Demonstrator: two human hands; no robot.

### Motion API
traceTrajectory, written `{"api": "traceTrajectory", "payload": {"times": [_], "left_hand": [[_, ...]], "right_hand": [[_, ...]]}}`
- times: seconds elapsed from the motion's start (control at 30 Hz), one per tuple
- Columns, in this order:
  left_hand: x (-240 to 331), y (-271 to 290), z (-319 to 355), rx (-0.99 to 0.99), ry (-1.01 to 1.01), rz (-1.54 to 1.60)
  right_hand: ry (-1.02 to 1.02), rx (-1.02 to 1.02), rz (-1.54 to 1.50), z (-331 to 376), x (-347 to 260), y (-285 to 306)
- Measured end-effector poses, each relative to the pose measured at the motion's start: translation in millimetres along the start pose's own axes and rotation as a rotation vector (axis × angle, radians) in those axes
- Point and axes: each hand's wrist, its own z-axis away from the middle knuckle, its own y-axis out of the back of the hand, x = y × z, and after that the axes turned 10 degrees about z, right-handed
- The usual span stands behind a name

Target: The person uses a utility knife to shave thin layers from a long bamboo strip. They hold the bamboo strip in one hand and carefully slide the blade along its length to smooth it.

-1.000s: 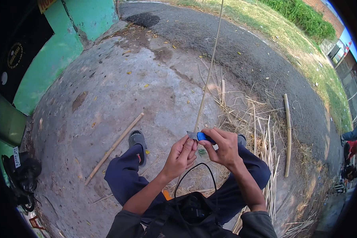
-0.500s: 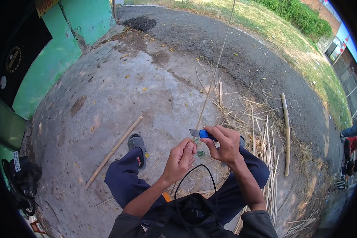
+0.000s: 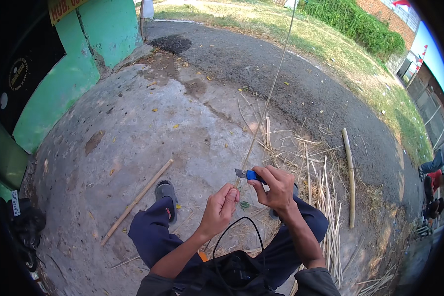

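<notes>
My left hand is closed around the near end of a long, thin bamboo strip, which rises away from me toward the top of the view. In my right hand is a utility knife with a blue handle, the fingers wrapped around it. Its short grey blade points left and lies against the strip just beyond my left fingers. Whether the edge has bitten into the strip is too small to tell.
A bamboo pole lies on the concrete at left, another pole at right. Split bamboo strips and shavings are strewn beside my right leg. A black bag is at my lap. A green wall stands at left.
The view has tilted up, so the ground and both hands sit slightly lower and further left. Both hands keep their holds, with the blade still at the strip.
</notes>
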Motion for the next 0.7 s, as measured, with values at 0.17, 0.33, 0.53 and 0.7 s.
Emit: {"api": "traceTrajectory", "payload": {"times": [0.17,0.33,0.53,0.7], "left_hand": [[-3.0,-6.3,7.7,-0.017,-0.072,-0.150],[2.4,-9.7,9.0,0.033,-0.209,-0.329],[6.0,-8.6,12.0,-0.016,-0.195,-0.448],[-5.7,-11.2,22.4,-0.067,-0.251,-0.455]], "right_hand": [[-0.078,0.123,0.036,-3.3,19.2,-0.5],[-0.082,0.118,0.042,-2.8,21.7,5.9],[-0.101,0.147,0.054,-4.0,29.8,14.9],[-0.231,0.295,0.054,-12.0,59.0,32.8]]}}
